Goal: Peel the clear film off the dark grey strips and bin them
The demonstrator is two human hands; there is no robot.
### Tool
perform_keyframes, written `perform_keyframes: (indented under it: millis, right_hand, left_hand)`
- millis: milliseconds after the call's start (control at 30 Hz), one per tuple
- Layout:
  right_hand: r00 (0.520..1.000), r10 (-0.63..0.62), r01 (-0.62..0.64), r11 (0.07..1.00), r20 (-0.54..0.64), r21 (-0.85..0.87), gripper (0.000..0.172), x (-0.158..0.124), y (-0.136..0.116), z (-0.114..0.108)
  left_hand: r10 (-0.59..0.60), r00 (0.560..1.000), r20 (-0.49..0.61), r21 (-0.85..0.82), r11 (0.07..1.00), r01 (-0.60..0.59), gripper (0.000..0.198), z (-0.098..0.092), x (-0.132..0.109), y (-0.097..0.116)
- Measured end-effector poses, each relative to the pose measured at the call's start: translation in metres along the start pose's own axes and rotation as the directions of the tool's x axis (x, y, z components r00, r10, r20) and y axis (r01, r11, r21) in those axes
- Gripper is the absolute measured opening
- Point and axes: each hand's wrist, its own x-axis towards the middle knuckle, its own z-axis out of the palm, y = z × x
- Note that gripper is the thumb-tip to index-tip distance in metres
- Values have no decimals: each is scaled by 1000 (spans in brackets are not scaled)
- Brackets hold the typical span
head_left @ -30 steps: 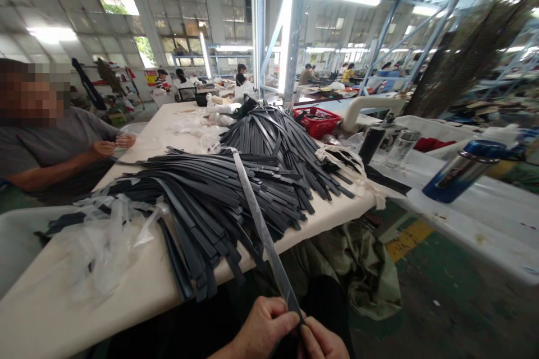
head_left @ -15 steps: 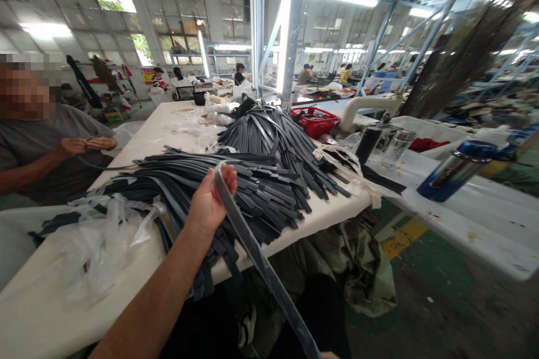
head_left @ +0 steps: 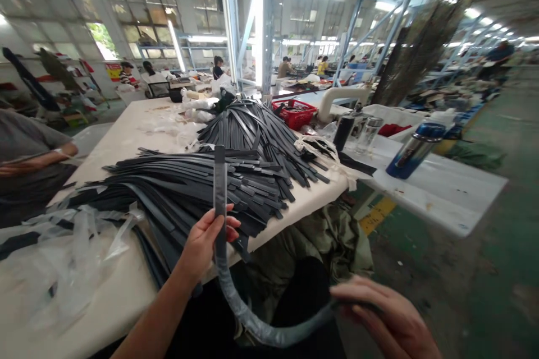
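A long dark grey strap (head_left: 256, 330) hangs in a U-shaped curve between my two hands. My left hand (head_left: 210, 233) pinches it between thumb and fingers, and its flat end stands upright above the grip. Lower right, my right hand (head_left: 387, 311), slightly blurred, is closed around the strap's other end. Just beyond my left hand, a thick pile of similar dark straps (head_left: 181, 179) lies across the table, fanned toward the front edge. Behind it rises a second heap of straps (head_left: 252, 123).
The cream table (head_left: 113, 134) also bears crumpled clear plastic (head_left: 84, 258) at left and a red basket (head_left: 295, 114) at the back. A white side table (head_left: 446, 196) with a blue flask (head_left: 415, 150) stands at right. A co-worker (head_left: 31, 151) sits at left.
The view has swung to the right. My left hand has moved down, with the strap's end now upright above it. My right hand has come into view, and the strap has slackened into a curve.
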Motion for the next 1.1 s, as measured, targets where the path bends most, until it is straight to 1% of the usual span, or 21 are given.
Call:
perform_keyframes:
  millis: [33,67,100,167,233,300,367,400,467,533,600,700,733,800,900,967,1033,1100]
  right_hand:
    - [997,-67,69,996,44,-49,23,17,-9,3]
    - [994,-99,101,993,49,-56,24,34,-17,7]
    - [993,-98,100,995,60,-28,26,51,-23,13]
    - [993,-91,83,991,76,103,30,80,-29,25]
    - [991,-98,72,964,89,257,32,103,-32,38]
    - [990,-110,69,916,84,395,33,119,-33,50]
    - [993,-109,66,863,56,501,32,130,-36,62]
    - [994,-102,64,843,42,534,31,134,-38,67]
    - [996,-85,60,830,20,554,31,137,-41,78]
    - [997,-76,55,848,17,526,32,137,-42,90]
    - [996,-88,70,887,18,456,32,134,-42,101]
    - [994,-105,95,931,11,353,31,129,-41,113]
    - [995,-94,83,933,13,351,32,128,-41,115]
    - [999,-35,20,907,28,421,34,126,-40,117]
    - [999,34,-49,815,36,578,33,125,-39,116]
    - [999,52,-47,770,11,636,30,125,-40,113]
    - [996,86,-45,752,-31,658,30,125,-41,110]
    - [989,133,-52,739,-70,672,30,127,-40,107]
  left_hand:
    - [-37,998,49,25,999,36,47,1,-5,-7]
    - [-72,992,99,54,996,67,45,1,-9,-13]
    - [-101,984,145,88,992,88,43,2,-14,-19]
    - [-148,961,235,172,979,109,40,5,-23,-27]
    - [-191,932,309,258,960,112,38,8,-30,-32]
    - [-225,903,366,318,942,106,38,11,-36,-34]
    - [-245,886,393,342,934,106,37,13,-40,-34]
    - [-245,884,398,339,935,106,38,14,-42,-33]
    - [-218,895,389,303,948,100,42,16,-42,-31]
    - [-150,923,354,249,967,62,47,20,-42,-30]
    - [-69,951,300,239,971,-5,49,27,-40,-31]
    - [0,970,245,332,940,-84,33,38,-39,-35]
    - [5,969,246,360,928,-96,30,40,-40,-35]
    - [11,963,268,405,906,-123,30,43,-44,-35]
    - [39,951,306,492,849,-193,32,39,-55,-33]
    - [36,947,320,549,807,-216,35,32,-62,-34]
    - [14,935,355,574,786,-230,40,23,-67,-40]
    - [-26,921,390,600,765,-232,45,13,-67,-51]
